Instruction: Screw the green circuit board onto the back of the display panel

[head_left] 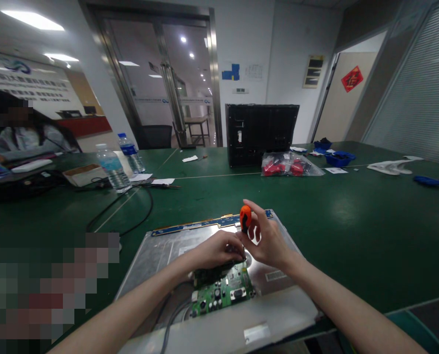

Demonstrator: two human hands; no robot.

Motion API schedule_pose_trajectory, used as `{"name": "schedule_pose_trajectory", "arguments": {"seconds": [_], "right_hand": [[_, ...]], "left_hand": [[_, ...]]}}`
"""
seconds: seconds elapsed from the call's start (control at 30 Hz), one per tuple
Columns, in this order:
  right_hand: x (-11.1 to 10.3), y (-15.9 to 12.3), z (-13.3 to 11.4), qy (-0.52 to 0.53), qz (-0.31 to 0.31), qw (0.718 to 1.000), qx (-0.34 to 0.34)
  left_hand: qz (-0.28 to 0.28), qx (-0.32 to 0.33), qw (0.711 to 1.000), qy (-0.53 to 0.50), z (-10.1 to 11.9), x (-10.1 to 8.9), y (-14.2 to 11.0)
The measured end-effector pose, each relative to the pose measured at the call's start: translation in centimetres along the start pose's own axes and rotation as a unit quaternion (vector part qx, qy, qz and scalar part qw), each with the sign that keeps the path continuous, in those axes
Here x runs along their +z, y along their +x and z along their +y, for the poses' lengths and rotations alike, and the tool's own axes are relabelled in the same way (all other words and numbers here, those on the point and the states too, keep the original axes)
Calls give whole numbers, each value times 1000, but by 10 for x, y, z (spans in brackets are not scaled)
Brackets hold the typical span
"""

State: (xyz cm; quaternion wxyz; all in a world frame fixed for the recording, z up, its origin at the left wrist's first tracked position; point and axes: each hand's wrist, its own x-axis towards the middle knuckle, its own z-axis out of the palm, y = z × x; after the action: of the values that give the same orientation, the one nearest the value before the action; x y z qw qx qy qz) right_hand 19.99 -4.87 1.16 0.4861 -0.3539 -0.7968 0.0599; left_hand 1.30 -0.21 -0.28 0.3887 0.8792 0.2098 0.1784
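A display panel [160, 255] lies back side up on the table in front of me, its metal back showing. On it sits a green circuit board [224, 290], with a blue circuit strip [190, 227] along the panel's far edge. My right hand [267, 238] is closed around a screwdriver with an orange and black handle [245, 216], held upright. The screwdriver's tip points down at the board's far right corner. Beside the tip, the fingers of my left hand [219, 250] are pinched together at the board's edge; what they hold, if anything, is hidden.
A black monitor [261, 132] stands at the back, with a plastic bag of red items [291, 164] before it. Two water bottles [112, 167] and a black cable [151, 201] lie to the left. Blue items [339, 158] and white gloves [391, 167] are at right. A person [27, 128] sits far left.
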Motion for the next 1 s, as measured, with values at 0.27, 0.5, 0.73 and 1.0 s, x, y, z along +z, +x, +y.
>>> {"name": "schedule_pose_trajectory", "arguments": {"seconds": [0.27,0.5,0.73,1.0], "right_hand": [[1,1,0,11,63,997,-37],[-1,2,-1,3,77,996,-38],[-2,4,-3,3,99,994,-42],[-2,5,-5,12,100,994,-44]], "left_hand": [[-4,-13,1000,9,2,-3,-1],[-10,-29,999,10,4,-4,0],[31,-88,994,59,18,-37,-5],[18,-199,968,153,13,-71,-26]]}}
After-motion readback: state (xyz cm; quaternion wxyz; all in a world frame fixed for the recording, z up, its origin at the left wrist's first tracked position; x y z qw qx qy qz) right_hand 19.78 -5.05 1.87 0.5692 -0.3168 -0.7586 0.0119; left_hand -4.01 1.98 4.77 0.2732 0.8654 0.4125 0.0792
